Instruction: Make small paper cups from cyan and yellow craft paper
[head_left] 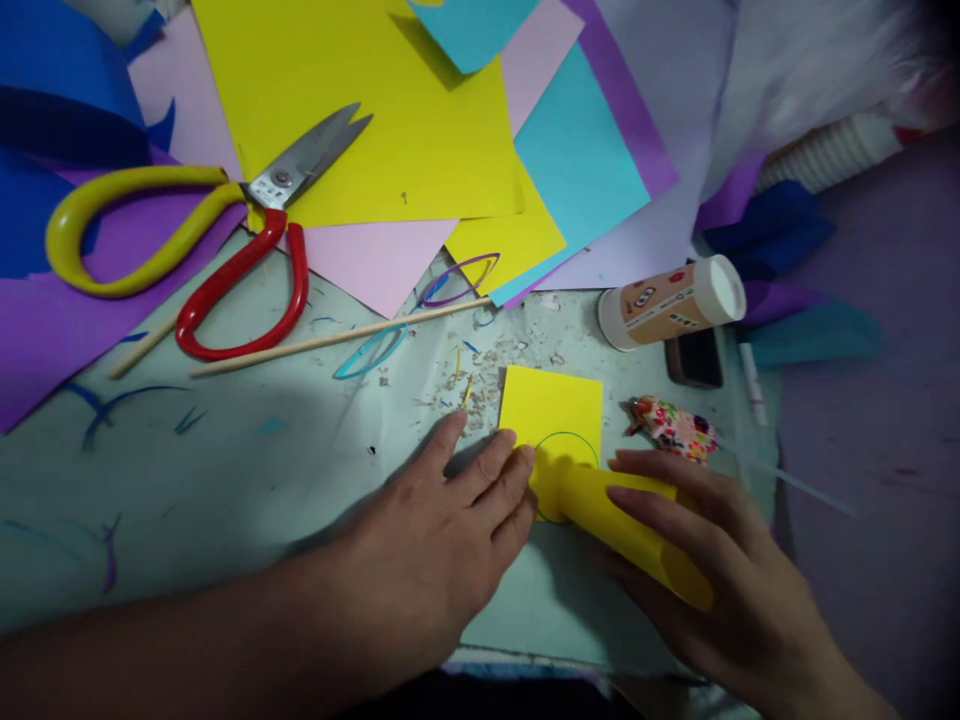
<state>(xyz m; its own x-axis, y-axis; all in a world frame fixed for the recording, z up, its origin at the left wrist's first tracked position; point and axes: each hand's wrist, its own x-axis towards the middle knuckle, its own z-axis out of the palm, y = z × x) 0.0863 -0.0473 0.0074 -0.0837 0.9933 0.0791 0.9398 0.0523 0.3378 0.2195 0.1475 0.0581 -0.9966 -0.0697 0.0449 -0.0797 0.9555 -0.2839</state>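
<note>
A yellow paper square [551, 400] lies on the table with a green circle drawn on it. My left hand [465, 525] rests flat, fingers spread, its fingertips on the square's left edge. A rolled yellow paper tube [622, 510] stands tilted over the drawn circle, its far end at the square. My right hand [705, 550] wraps around the tube from the right, thumb below and fingers above. Just beyond that hand sits a small floral-patterned object [679, 425], its kind unclear.
Scissors [281, 185] with one yellow and one red handle lie partly open at the left. Wooden sticks [345, 337] cross the table [225, 480]. Coloured paper sheets [360, 120] overlap at the back. A white-capped glue bottle or tube [667, 303] lies at the right, by a dark phone-like object [694, 360].
</note>
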